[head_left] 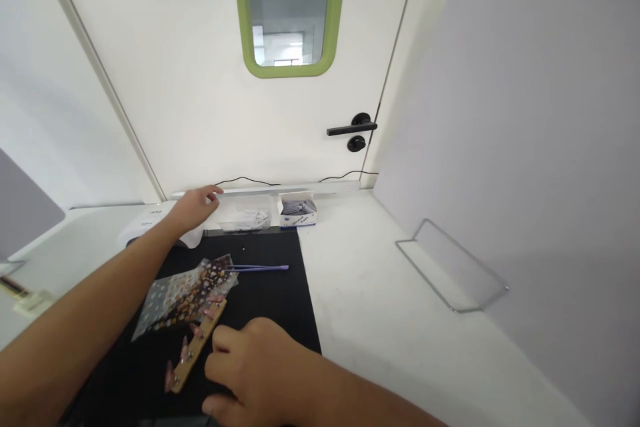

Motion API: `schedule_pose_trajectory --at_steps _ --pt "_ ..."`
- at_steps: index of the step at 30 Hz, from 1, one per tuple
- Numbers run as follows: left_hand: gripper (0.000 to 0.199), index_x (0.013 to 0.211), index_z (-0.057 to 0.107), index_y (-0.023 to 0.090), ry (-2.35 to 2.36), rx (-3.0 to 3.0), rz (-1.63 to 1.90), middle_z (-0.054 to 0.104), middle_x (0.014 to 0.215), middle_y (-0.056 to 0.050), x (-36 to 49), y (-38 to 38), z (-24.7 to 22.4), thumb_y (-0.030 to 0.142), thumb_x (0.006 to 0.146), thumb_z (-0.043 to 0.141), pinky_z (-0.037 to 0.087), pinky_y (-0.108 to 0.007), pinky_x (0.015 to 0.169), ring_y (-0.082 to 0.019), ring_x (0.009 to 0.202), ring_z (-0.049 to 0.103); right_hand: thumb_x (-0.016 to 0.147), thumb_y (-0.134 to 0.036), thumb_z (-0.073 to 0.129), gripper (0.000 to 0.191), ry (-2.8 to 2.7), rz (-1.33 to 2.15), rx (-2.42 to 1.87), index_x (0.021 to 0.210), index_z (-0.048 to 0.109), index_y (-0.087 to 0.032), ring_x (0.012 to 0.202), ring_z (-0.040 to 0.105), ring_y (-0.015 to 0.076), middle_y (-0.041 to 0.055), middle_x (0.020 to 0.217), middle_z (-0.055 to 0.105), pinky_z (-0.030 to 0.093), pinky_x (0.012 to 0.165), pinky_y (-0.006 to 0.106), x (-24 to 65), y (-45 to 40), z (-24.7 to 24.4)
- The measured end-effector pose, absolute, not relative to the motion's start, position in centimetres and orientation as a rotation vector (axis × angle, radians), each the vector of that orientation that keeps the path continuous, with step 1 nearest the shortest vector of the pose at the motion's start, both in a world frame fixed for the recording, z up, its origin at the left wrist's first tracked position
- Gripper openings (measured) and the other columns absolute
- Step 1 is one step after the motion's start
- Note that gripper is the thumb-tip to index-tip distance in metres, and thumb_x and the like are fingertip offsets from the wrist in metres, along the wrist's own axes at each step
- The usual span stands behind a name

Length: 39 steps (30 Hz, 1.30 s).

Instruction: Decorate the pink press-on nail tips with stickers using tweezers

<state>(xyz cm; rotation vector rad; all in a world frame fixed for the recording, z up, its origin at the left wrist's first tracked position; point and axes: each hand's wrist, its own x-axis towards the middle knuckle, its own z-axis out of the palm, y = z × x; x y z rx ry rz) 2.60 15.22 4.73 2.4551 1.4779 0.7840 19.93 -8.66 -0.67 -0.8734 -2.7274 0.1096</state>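
So past both grips there's one white door (pixel 190 80) with a green-framed window (pixel 290 7), and under them a white surface (pixel 360 293) carrying one black mat (pixel 283 307). One white device (pixel 147 217) sits right by the left grip (pixel 196 208), whose fingertips look slightly apart, nothing visible between them. The right grip (pixel 253 363) is curled in over the mat; honestly can't tell if it's pinching anything. Up and left of that one are patterned film sheets (pixel 193 290), overlapped so I can't count them. Just right of the left grip: one clear tray (pixel 260 201), then one open box (pixel 299 219) of packets. The one wooden strip (pixel 200 349) is just left of the right grip, long axis slanting from near-left to far-right. One pair of purple tweezers (pixel 267 268) lies beyond the right grip, running sideways, prongs pointing left onto the films. Smallest: five pink nail tips (pixel 185 351) along the strip, sticking out on the side away from the right grip.
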Motion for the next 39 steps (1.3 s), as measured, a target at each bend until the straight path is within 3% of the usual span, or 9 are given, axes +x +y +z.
schedule_pose_trajectory --at_steps 3,8,10,12,15,22,27,31,39 --pt "0.031 0.114 0.064 0.018 1.469 2.43 0.955 0.068 0.087 -0.003 -1.0 13.5 6.5 0.037 0.091 0.054 0.046 -0.026 0.057 -0.014 0.06 0.057 0.09 -0.051 0.05 0.034 -2.741 0.131 -0.891 0.094 0.061 -0.019 0.074 0.061 0.0166 0.003 0.104 0.064 0.037 0.048 0.03 20.1 -8.4 -0.6" --pt "0.04 0.112 0.063 0.016 1.414 2.42 0.988 0.066 0.08 -0.001 -6.9 8.3 6.6 0.048 0.091 0.052 0.043 -0.024 0.055 -0.014 0.062 0.055 0.09 -0.044 0.056 0.027 -2.673 0.227 -0.941 0.088 0.06 -0.018 0.077 0.061 0.0148 0.0022 0.095 0.064 0.037 0.056 0.026 20.6 -7.5 0.1" --pt "0.033 0.085 0.067 0.018 1.392 2.447 0.865 0.065 0.071 0.002 -8.9 5.8 5.1 0.046 0.091 0.053 0.044 -0.023 0.057 -0.015 0.064 0.058 0.089 -0.038 0.058 0.021 -2.611 0.275 -0.961 0.087 0.06 -0.017 0.071 0.059 0.0133 0.0013 0.088 0.063 0.035 0.057 0.025 20.7 -7.2 0.3" --pt "0.045 0.057 0.056 0.017 1.388 2.474 0.682 0.051 0.049 0.004 -10.6 3.3 3.0 0.047 0.09 0.052 0.036 -0.022 0.047 -0.012 0.047 0.048 0.087 -0.034 0.061 0.018 -2.574 0.312 -0.973 0.08 0.058 -0.017 0.065 0.056 0.0126 -0.0012 0.074 0.061 0.034 0.056 0.024 20.8 -7.0 0.4" --pt "0.055 0.048 0.04 0.018 1.447 2.47 0.565 0.041 0.044 0.003 -12.8 -0.1 -0.6 0.052 0.09 0.049 0.032 -0.024 0.044 -0.011 0.042 0.041 0.086 -0.033 0.062 0.023 -2.562 0.315 -1.007 0.069 0.054 -0.018 0.057 0.052 0.0125 -0.0038 0.06 0.054 0.031 0.053 0.024 20.6 -7.0 0.3" --pt "0.054 0.053 0.029 0.019 1.475 2.326 0.618 0.038 0.05 0.002 -13.6 -5.8 -6.4 0.057 0.091 0.038 0.035 -0.026 0.047 -0.014 0.046 0.043 0.087 -0.034 0.062 0.025 -2.58 0.302 -1.125 0.07 0.057 -0.017 0.057 0.053 0.0122 -0.0037 0.059 0.055 0.033 0.055 0.022 20.4 -6.6 0.2" --pt "0.034 0.088 0.055 0.023 1.487 2.302 0.625 0.059 0.074 0.002 -10.5 -8.2 -6.0 0.057 0.083 0.057 0.048 -0.028 0.061 -0.019 0.066 0.058 0.088 -0.032 0.061 0.023 -2.481 0.332 -1.203 0.071 0.057 -0.016 0.058 0.053 0.0123 -0.0024 0.06 0.056 0.031 0.056 0.022 21.0 -6.0 0.3" --pt "0.058 0.124 0.053 0.022 1.573 2.323 0.599 0.066 0.1 -0.007 -7.8 -8.8 -4.3 0.051 0.076 0.068 0.051 -0.041 0.083 -0.028 0.093 0.064 0.089 -0.028 0.058 0.022 -2.441 0.387 -1.183 0.071 0.057 -0.016 0.056 0.051 0.0116 -0.002 0.061 0.055 0.031 0.057 0.023 21.1 -5.7 0.5" --pt "0.076 0.137 0.041 0.019 1.758 2.208 0.588 0.067 0.104 -0.009 -4.2 -9.3 -3.1 0.043 0.072 0.073 0.048 -0.045 0.086 -0.031 0.099 0.062 0.088 -0.026 0.058 0.02 -2.389 0.456 -1.156 0.07 0.055 -0.017 0.056 0.049 0.0111 -0.0025 0.06 0.054 0.03 0.058 0.024 20.8 -5.7 0.6"
